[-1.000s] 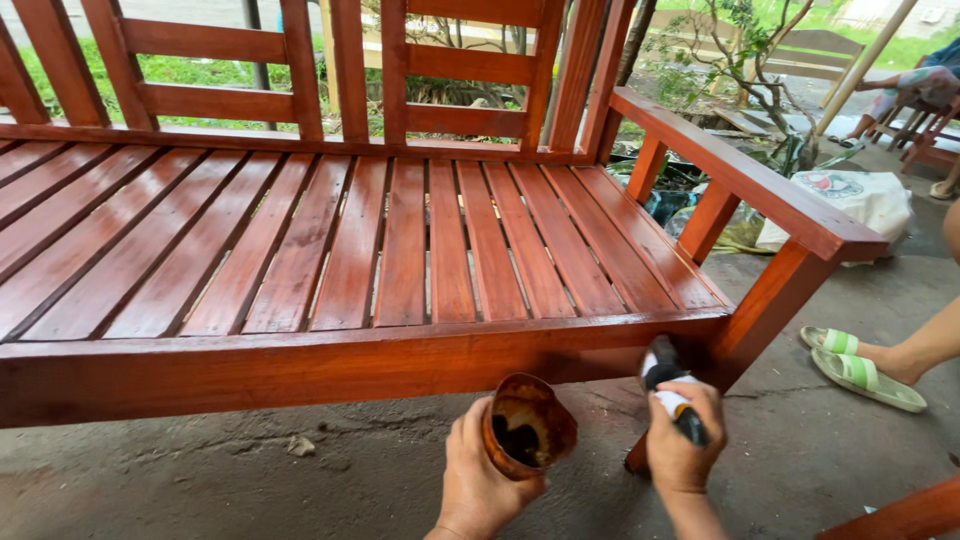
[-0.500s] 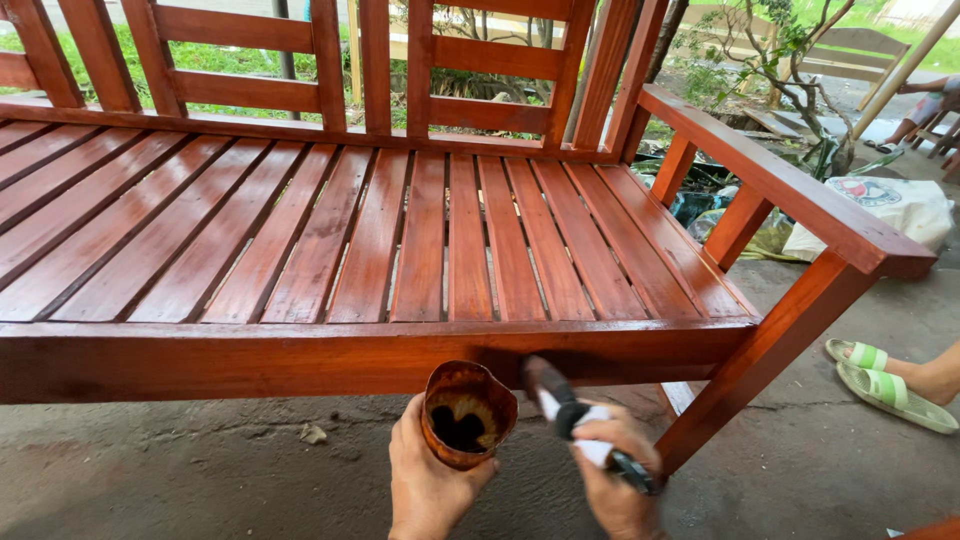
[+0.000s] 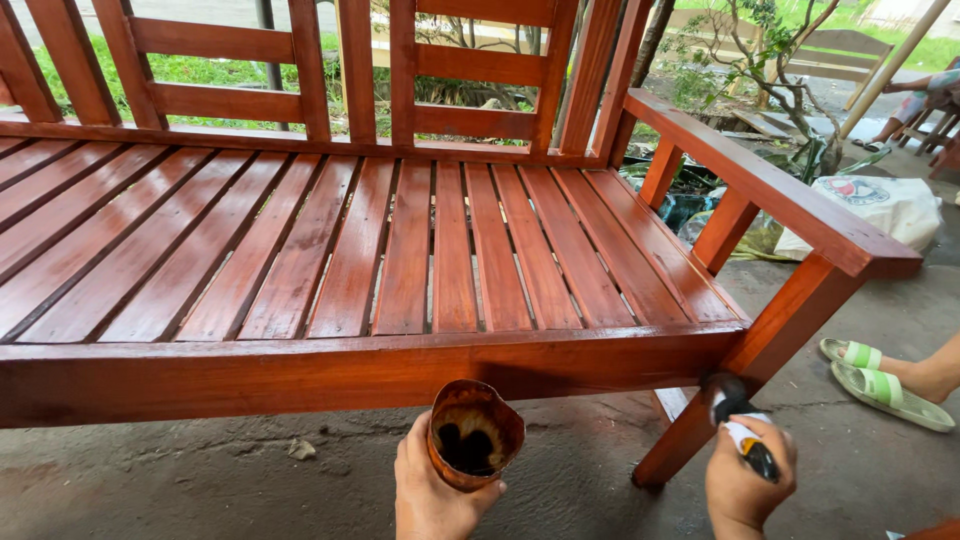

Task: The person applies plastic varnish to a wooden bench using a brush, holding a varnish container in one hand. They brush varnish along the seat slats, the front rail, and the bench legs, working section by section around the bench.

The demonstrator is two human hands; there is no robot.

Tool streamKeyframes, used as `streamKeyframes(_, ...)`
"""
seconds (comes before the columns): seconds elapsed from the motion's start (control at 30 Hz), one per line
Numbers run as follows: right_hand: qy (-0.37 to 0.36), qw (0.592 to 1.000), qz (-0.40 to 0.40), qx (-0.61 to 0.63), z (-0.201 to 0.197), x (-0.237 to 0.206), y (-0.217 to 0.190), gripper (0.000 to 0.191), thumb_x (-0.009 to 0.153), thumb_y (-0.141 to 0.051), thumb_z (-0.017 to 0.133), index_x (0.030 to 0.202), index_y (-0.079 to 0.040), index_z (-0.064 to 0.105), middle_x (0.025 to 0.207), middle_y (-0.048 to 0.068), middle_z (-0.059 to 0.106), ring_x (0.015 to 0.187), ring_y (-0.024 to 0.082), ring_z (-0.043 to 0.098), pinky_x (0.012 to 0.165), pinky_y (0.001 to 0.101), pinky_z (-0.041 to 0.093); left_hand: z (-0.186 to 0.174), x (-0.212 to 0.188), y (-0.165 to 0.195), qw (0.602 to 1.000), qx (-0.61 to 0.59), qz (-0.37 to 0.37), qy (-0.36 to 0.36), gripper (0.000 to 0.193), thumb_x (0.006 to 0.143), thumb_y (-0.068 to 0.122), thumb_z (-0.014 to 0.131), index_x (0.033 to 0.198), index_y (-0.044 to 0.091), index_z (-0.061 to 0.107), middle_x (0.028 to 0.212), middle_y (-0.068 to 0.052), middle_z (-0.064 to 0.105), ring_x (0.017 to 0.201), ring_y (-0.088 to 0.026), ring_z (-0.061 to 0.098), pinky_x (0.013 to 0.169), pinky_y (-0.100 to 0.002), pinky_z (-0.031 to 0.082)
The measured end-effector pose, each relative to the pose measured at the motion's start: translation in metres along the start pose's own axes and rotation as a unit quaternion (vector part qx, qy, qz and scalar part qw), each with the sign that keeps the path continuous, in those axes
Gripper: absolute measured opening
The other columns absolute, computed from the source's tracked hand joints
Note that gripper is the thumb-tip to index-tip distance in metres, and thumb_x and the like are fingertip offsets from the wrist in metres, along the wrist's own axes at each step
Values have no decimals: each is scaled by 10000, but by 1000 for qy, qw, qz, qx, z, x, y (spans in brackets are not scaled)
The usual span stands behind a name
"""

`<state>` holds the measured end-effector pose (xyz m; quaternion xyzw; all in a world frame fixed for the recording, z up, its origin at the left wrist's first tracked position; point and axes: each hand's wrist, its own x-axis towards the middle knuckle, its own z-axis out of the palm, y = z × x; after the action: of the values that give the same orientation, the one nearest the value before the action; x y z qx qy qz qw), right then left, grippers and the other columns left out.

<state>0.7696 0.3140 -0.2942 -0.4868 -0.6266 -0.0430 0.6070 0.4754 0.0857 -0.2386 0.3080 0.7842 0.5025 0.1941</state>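
Observation:
My left hand (image 3: pixel 432 492) holds a small stained cup (image 3: pixel 474 433) with dark varnish at its bottom, just below the front rail of a glossy red-brown slatted wooden bench (image 3: pixel 400 250). In my right hand (image 3: pixel 748 483) is a paintbrush (image 3: pixel 733 411) with a black and white handle. Its dark bristles touch the bench's front right leg (image 3: pixel 760 375) near where the leg meets the seat rail.
The bench's right armrest (image 3: pixel 770 190) slopes toward me. Beyond it, another person's foot in a green and white sandal (image 3: pixel 885 375) rests on the concrete floor (image 3: pixel 200 480). A white sack (image 3: pixel 880 205), plants and grass lie behind the bench.
My right hand has moved the brush rightward, from beside the cup to the bench's front right leg. The cup has stayed in my left hand.

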Motion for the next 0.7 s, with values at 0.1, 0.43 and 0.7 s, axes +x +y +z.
streamKeyframes(0.1, -7, 1000, 16, -19, 3, 5, -1, 170, 853, 1, 809, 975, -64, 711, 1042, 130, 674, 1017, 303, 673, 964, 403, 535, -4, 0, 2, 999, 4, -23, -32, 1233, 493, 199, 1052, 1496, 189, 336, 1363, -107, 455, 1316, -279, 463, 1153, -437, 415)
streamKeyframes(0.43, -110, 987, -58, 105, 10, -36, -99, 289, 749, -17, 805, 986, -74, 650, 1093, 162, 680, 1019, 282, 712, 803, 340, 607, -15, 3, 3, 999, 13, -11, 37, 1254, 475, 219, 1058, 1486, 160, 318, 1378, -128, 439, 1315, -298, 440, 1133, -451, 417)
streamKeyframes(0.7, -203, 934, -106, 275, 9, -71, -174, 238, 767, -15, 780, 948, -106, 656, 1115, 174, 722, 1028, 254, 759, 831, 330, 608, -15, 5, -1, 992, 10, 53, 115, 1212, 434, 207, 1059, 1438, 122, 386, 1333, -131, 501, 1263, -326, 470, 1086, -459, 418)
